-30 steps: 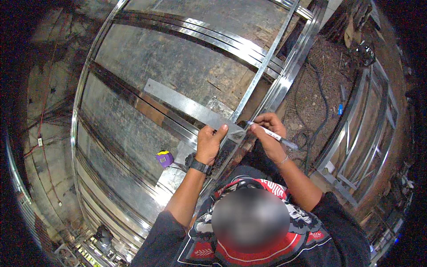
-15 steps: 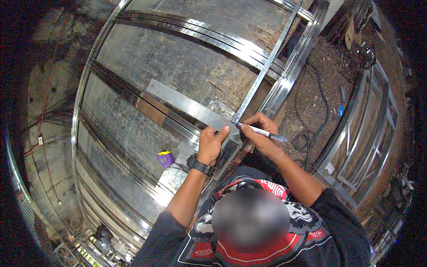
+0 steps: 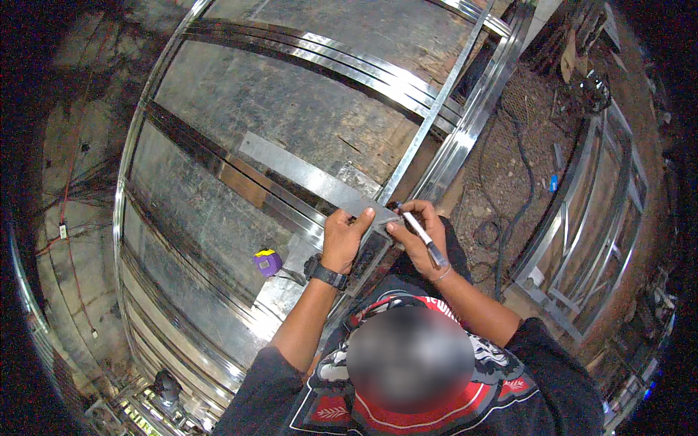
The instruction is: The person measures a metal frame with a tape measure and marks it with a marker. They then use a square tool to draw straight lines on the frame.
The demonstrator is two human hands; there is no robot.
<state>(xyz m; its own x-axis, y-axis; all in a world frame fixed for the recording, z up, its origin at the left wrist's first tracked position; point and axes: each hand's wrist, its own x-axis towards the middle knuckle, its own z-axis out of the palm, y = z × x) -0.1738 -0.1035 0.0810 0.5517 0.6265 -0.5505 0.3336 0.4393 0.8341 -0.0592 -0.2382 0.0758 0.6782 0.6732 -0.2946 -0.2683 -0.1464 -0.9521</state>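
My left hand (image 3: 345, 236), with a black watch on its wrist, grips the near end of a flat grey metal strip (image 3: 298, 167). Its thumb lies on top and the fingers are mostly hidden below. In my right hand (image 3: 422, 243) is a white marker pen (image 3: 417, 229), held between the fingers with its dark end up by the strip's corner. The right thumb rests at that same corner. A long narrow metal bar (image 3: 436, 109) runs away from this corner toward the far right.
The strip lies across a large shiny metal frame (image 3: 378, 71) over worn dark boards (image 3: 254, 94). A purple and yellow tape measure (image 3: 267, 262) sits left of my left hand. To the right, a dark cable (image 3: 525, 174) lies on the ground near another metal frame (image 3: 574, 247).
My right hand has drawn slightly toward me and turned the marker steeper, its rear end now pointing down toward my wrist. The thumb has come onto the strip's corner. My left hand stays put.
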